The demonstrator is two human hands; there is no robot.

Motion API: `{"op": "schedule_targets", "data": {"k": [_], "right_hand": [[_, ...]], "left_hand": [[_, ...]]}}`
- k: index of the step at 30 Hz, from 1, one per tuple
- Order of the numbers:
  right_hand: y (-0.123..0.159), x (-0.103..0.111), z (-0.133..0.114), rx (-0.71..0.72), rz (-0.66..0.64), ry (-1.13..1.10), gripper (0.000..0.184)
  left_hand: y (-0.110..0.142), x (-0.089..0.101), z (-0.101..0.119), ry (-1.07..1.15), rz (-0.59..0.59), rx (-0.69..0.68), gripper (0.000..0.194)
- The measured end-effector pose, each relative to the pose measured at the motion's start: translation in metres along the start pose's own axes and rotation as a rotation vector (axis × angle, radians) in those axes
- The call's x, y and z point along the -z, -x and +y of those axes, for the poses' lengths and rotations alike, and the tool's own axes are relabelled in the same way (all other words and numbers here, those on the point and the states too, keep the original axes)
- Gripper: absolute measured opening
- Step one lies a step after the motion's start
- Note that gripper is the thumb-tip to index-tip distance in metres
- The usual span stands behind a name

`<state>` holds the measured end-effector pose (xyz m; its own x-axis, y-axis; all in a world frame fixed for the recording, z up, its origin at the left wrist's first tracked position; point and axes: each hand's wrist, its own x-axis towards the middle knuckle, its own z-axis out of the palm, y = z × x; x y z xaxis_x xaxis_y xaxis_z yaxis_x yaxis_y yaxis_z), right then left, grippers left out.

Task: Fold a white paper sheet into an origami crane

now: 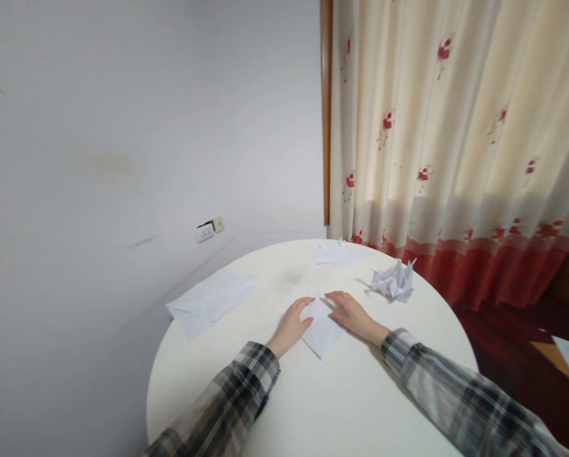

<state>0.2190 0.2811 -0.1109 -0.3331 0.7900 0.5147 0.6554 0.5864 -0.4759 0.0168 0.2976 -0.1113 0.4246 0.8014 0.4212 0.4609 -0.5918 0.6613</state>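
Both hands are loosely open over the white table (313,412), thumbs parted from fingers, with a folded white paper (320,327) between them. Left hand (292,325) comes in from the near left and meets the paper's left edge; right hand (355,315) comes in from the near right, its thumb reaching over the right edge. Neither is clearly the nearer, since each has its fingertips at or just beside the sheet. What matters most is the paper's lie: its long axis runs from near to far, almost straight away from the person, so the hands flank it rather than line up with it. One sharp corner points near, out past both thumbs, while the narrower far end sits between the two sets of fingertips. At this distance the far tip is pale and small, so whether any finger pinches it or only rests beside it I can't fairly say. Well apart to the left lie larger white sheets (213,298); at the far edge are more papers (336,254), and to the right, beyond the right hand, sits a spiky cluster of folded paper (395,281).
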Motion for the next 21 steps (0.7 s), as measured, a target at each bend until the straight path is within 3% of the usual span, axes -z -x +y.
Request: {"op": "schedule_targets", "data": {"k": [4,21], "right_hand": [[0.0003,-0.0002,-0.006,0.106,-0.094,0.033,0.031],[-0.0016,-0.0053,0.0005,0.162,-0.107,0.063,0.029]], "left_hand": [[0.0012,-0.0005,0.0036,-0.039,-0.054,-0.03,0.036],[0.0064,-0.0042,0.0063,-0.382,-0.11,-0.199,0.029]]}}
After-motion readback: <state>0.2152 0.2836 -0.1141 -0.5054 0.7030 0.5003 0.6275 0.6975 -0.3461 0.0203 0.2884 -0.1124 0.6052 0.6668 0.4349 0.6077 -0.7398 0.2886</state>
